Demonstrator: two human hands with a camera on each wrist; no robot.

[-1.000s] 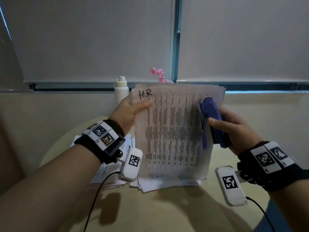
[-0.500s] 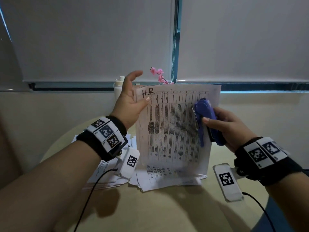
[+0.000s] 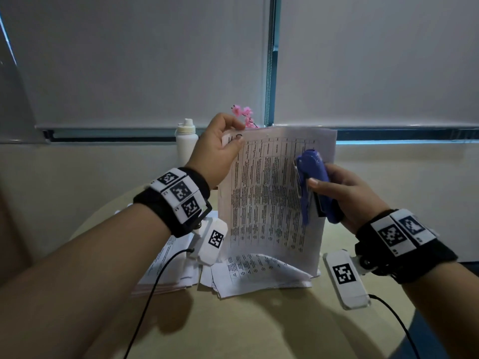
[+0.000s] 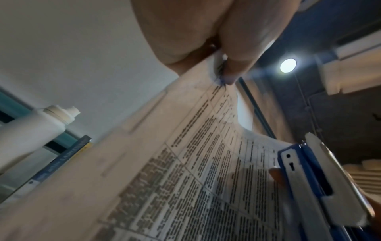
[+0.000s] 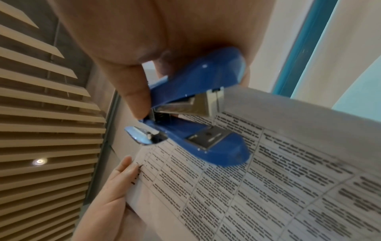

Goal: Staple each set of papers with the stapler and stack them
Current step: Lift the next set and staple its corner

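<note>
A set of printed papers (image 3: pixel 269 200) stands upright on its lower edge above the table. My left hand (image 3: pixel 220 149) pinches its top left corner between thumb and fingers; the left wrist view shows that pinch on the papers (image 4: pixel 185 171). My right hand (image 3: pixel 344 193) grips a blue stapler (image 3: pixel 312 182) in front of the sheet's right part. In the right wrist view the stapler (image 5: pixel 198 114) has its mouth agape, with its base lying over the papers (image 5: pixel 268 187) near their top edge. More printed sheets (image 3: pixel 259 273) lie flat under the held set.
A second pile of papers (image 3: pixel 166 270) lies on the round beige table (image 3: pixel 246 327) at the left. A white bottle (image 3: pixel 186 141) and pink flowers (image 3: pixel 242 115) stand behind, by the window blinds. Cables hang from both wrist cameras.
My left hand has shifted its hold from the sheet's left edge up to the top left corner, now pinching it. The papers have straightened. The stapler has stayed before the sheet's right part.
</note>
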